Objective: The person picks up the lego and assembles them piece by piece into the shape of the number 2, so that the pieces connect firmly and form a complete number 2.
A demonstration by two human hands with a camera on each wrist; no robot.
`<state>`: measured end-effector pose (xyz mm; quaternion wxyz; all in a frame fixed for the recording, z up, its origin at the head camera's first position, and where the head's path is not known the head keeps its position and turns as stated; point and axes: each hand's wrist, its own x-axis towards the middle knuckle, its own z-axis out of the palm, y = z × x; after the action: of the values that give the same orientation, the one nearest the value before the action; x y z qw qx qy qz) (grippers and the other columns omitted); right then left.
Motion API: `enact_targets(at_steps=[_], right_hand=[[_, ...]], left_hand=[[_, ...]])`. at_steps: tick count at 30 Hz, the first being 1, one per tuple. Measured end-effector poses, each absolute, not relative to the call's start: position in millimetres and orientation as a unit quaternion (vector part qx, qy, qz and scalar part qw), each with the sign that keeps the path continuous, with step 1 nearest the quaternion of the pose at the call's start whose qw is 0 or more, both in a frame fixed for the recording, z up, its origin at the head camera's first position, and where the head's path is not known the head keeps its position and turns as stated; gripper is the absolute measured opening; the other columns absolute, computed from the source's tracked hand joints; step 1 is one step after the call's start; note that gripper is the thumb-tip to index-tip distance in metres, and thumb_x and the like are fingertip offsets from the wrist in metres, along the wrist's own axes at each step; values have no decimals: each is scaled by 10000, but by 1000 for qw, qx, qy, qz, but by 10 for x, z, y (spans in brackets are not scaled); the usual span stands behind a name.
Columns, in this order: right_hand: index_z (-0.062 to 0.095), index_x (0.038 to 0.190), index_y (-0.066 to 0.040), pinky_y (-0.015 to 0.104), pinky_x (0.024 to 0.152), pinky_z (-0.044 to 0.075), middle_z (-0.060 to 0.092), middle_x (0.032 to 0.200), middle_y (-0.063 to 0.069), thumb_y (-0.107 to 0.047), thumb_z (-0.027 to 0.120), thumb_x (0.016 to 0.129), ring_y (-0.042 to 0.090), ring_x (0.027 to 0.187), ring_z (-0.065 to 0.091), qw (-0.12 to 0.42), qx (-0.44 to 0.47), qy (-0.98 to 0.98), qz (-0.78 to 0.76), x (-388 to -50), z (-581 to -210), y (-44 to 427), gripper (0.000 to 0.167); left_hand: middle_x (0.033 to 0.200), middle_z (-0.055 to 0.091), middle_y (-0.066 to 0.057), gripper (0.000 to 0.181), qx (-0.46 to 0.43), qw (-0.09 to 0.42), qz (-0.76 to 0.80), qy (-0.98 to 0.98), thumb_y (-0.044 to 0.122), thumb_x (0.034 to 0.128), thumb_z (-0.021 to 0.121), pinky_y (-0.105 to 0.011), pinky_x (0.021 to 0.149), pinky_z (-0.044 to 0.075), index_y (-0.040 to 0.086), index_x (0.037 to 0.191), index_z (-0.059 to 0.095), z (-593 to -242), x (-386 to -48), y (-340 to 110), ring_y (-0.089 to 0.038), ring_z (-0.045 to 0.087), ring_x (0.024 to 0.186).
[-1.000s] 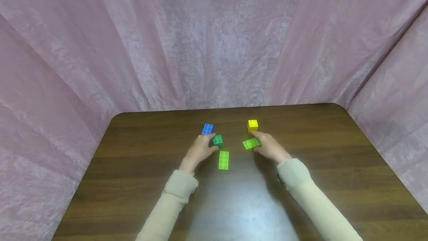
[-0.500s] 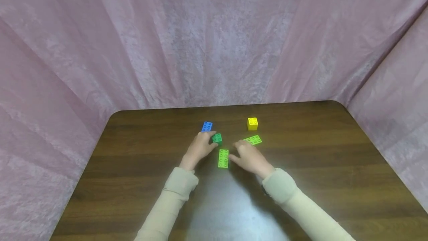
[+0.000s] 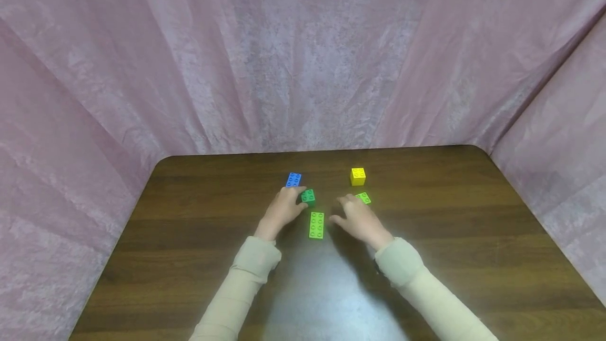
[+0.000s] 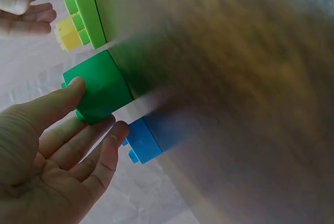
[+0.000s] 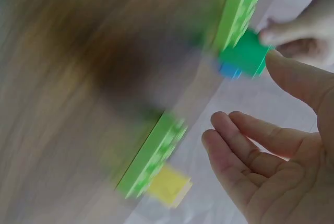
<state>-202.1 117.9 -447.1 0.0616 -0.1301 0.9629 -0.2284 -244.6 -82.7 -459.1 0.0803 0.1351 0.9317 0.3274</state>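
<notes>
The left hand (image 3: 282,208) has thumb and index finger on either side of the dark green block (image 3: 308,197); in the left wrist view its thumb presses the green block (image 4: 104,85). Just behind that hand lies the blue brick (image 3: 293,179). A lime brick (image 3: 316,226) lies lengthwise in front of the green block. The right hand (image 3: 361,220), fingers spread and holding nothing, hovers right of this brick and partly hides a second lime brick (image 3: 364,198). In the right wrist view, a gap parts the hand (image 5: 271,166) from the second lime brick (image 5: 151,156).
A yellow block (image 3: 357,176) stands on the brown wooden table (image 3: 189,257), behind the second lime brick. Pink curtains (image 3: 303,57) hang beyond the table's far edge and at both sides.
The right hand has moved left from the second lime brick toward the front lime brick, then drawn slightly back to the right. The left hand and the bricks look unmoved.
</notes>
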Motion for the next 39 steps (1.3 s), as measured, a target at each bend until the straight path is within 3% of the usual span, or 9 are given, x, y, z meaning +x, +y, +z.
enact_targets(at_steps=[13, 17, 19, 24, 26, 28, 31, 35, 39], right_hand=[[451, 1401, 50, 574, 1145, 343, 474, 1450, 255, -99, 709, 859, 453, 1346, 431, 28, -151, 954, -259, -2052, -4473, 1625, 618], [432, 1418, 42, 565, 1160, 328, 455, 1471, 245, -139, 699, 878, 435, 1372, 410, 34, -174, 945, -273, -1939, -4401, 1588, 629], [421, 1427, 39, 566, 1166, 319, 443, 1481, 245, -147, 696, 883, 436, 1384, 394, 33, -183, 944, -272, -1911, -4355, 1574, 637], [398, 1445, 26, 571, 1182, 283, 414, 1504, 240, -134, 690, 885, 436, 1412, 349, 36, -166, 948, -271, -1933, -4273, 1606, 652], [390, 1453, 18, 571, 1184, 279, 403, 1512, 237, -129, 679, 893, 431, 1417, 344, 40, -155, 948, -274, -2010, -4261, 1651, 647], [390, 1454, 16, 569, 1184, 281, 402, 1512, 238, -123, 667, 899, 429, 1413, 352, 45, -146, 950, -273, -2079, -4279, 1699, 635], [396, 1448, 24, 572, 1176, 293, 408, 1505, 245, -103, 653, 904, 434, 1401, 369, 51, -131, 953, -269, -2148, -4348, 1777, 615], [405, 1435, 40, 573, 1166, 309, 418, 1493, 253, -82, 655, 892, 442, 1385, 389, 53, -116, 956, -266, -2165, -4446, 1860, 610], [408, 1429, 47, 575, 1158, 321, 424, 1485, 261, -66, 658, 882, 447, 1375, 401, 50, -114, 955, -270, -2166, -4491, 1897, 612]], left_hand=[[1419, 534, -208, 513, 125, 86, 316, 937, 91, 911, 662, -423, 1009, 530, 1, 1389, 500, -4558, -2372, -808, -317, 601, 1212], [1467, 471, -224, 597, 129, 79, 315, 937, 105, 903, 677, -347, 775, 583, -4, 1437, 433, -4464, -2296, -808, -279, 644, 925], [1454, 487, -226, 585, 141, 67, 313, 937, 107, 901, 682, -323, 749, 559, -13, 1424, 450, -4399, -2270, -811, -262, 616, 863], [1306, 607, -241, 547, 159, 43, 307, 937, 104, 899, 682, -370, 833, 558, -25, 1393, 486, -4283, -2246, -839, -288, 620, 932], [1288, 620, -235, 536, 157, 35, 305, 939, 103, 899, 682, -408, 916, 562, -24, 1385, 497, -4259, -2272, -851, -307, 641, 1066], [1295, 616, -234, 529, 153, 36, 305, 939, 103, 900, 680, -430, 940, 555, -23, 1381, 503, -4260, -2284, -868, -331, 635, 1114], [1411, 547, -202, 512, 151, 31, 298, 942, 110, 893, 692, -462, 1088, 463, -17, 1361, 528, -4298, -2283, -887, -348, 513, 1327], [1411, 548, -201, 514, 149, 26, 298, 943, 115, 885, 703, -479, 1104, 441, -19, 1352, 536, -4359, -2272, -886, -366, 499, 1336], [1432, 525, -205, 561, 138, 41, 299, 943, 119, 892, 693, -441, 1003, 524, -6, 1399, 488, -4385, -2270, -852, -321, 571, 1231]])
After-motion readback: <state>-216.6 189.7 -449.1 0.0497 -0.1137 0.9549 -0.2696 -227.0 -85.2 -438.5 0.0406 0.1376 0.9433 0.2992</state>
